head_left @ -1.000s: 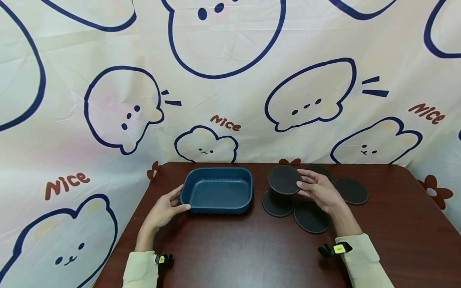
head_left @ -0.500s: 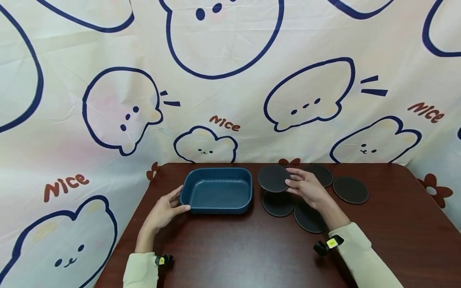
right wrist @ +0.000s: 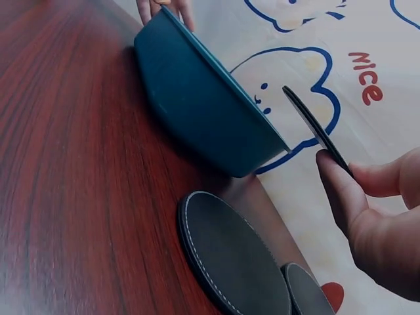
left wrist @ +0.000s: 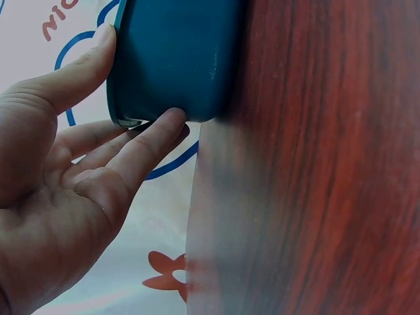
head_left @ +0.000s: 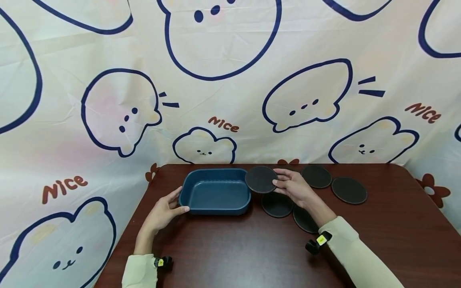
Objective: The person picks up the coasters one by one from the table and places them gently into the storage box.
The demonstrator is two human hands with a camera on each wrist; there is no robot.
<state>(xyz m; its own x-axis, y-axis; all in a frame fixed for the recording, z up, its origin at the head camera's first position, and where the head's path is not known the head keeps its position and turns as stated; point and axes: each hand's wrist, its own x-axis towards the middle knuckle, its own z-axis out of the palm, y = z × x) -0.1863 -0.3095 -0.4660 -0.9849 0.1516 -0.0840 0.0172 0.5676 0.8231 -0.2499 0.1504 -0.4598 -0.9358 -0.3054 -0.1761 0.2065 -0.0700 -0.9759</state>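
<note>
So the biggest thing is a cream cloth backdrop (head_left: 230,100) with navy cartoon bear outlines, filling the top half of the frame and running down the left side. Below it is a dark reddish-brown wood-grain table (head_left: 252,248). A deep, dark teal rectangular tray (head_left: 216,194) with rounded corners sits near the table's back edge, about mid-frame, pretty much between the two hands.

Pale cream sleeves (head_left: 360,254) come in from the bottom. The left hand (head_left: 163,210) has the tray by its left end, thumb on the rim and fingers against the outer wall. The right hand (head_left: 294,188), right of centre, pinches a flat round black disc (head_left: 261,179) by its right edge, thumb against fingers. From the head view that disc overlaps the tray's upper right corner; the right wrist view shows it tilted and raised, clear of the rim.

Four more black discs (head_left: 349,190) with stitched edges lie flat on the table right of the tray, around and partly under the right forearm.
</note>
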